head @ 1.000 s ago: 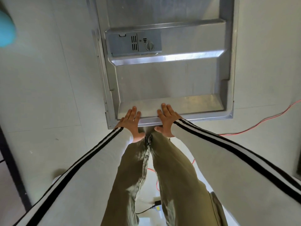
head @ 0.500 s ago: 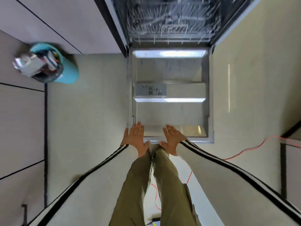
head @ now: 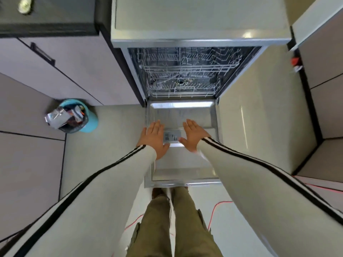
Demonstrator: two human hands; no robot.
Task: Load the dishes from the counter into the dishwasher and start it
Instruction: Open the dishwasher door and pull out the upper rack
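The left hand (head: 155,139) and right hand (head: 193,135) are hovering flat and empty, fingers straight, above the lowered dishwasher door (head: 181,167), probably leaving it down so the rack (head: 183,86) beyond the fingertips is lying reachable; no dishes are showing.

The dishwasher door (head: 182,168) was dull silver steel; the wire racks (head: 185,71) were pale grey against a dark interior. The sleeves (head: 104,191) were cream with two black lengthwise stripes. The trousers (head: 156,229) were olive green, the bin (head: 91,119) turquoise, the cable (head: 212,214) red on a pale grey floor (head: 111,136), the cabinets (head: 79,71) muted mauve-grey under a black countertop (head: 55,15)
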